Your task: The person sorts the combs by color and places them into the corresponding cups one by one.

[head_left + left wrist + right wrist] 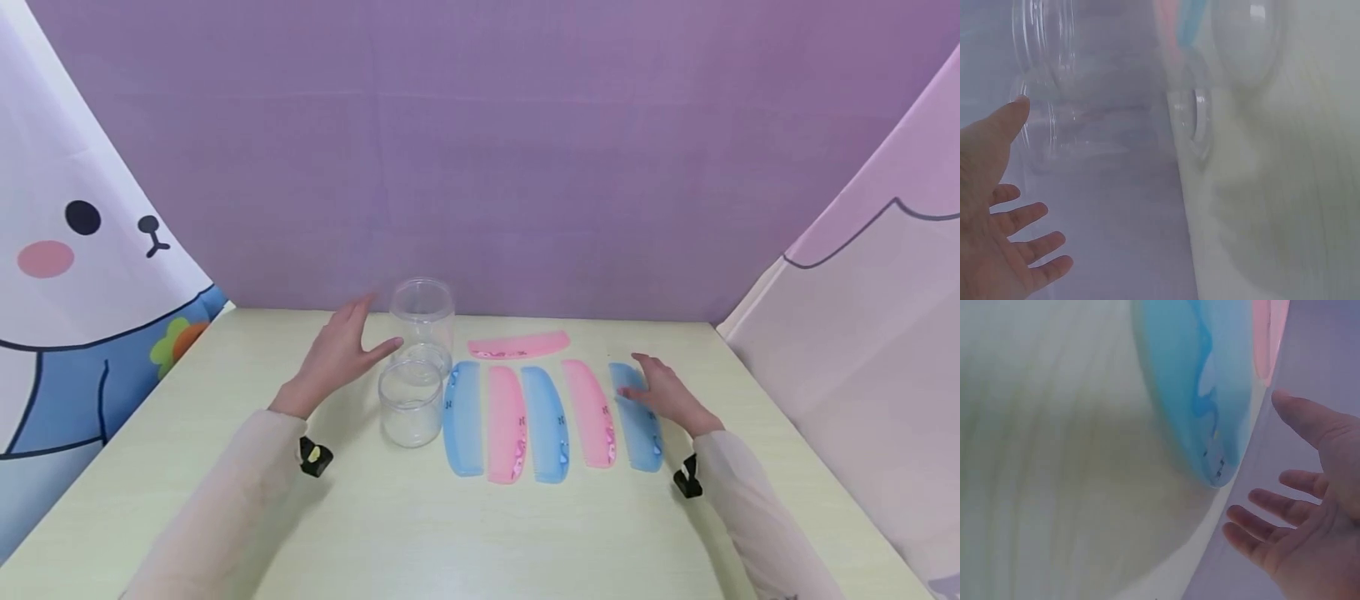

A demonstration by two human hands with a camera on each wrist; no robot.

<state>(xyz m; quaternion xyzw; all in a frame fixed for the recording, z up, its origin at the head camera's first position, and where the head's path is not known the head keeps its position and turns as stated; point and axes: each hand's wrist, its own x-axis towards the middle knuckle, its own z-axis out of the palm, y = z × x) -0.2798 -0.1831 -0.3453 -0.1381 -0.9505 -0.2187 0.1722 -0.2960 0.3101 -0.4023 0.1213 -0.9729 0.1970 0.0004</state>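
Observation:
My left hand (335, 357) is held up at the left of a tall clear plastic jar (422, 307), fingers spread and holding nothing. Its thumb overlaps the jar's side in the head view. Just in front of that one stands a second clear jar (411, 425). My right hand (667, 397) hovers with loosely extended fingers above the rightmost blue comb (643, 437), and nothing is in its grasp. Left of it lie a pink comb (590, 412), a blue comb (546, 425), another pink comb (506, 425) and a blue comb (463, 421) beside the jars.
One more pink comb (519, 346) lies crosswise behind the row. The pale wooden table (480, 542) ends at a purple cloth backdrop (570, 167). Printed cloths (90, 292) hang along both sides. A small black wrist device (315, 457) sits at each cuff.

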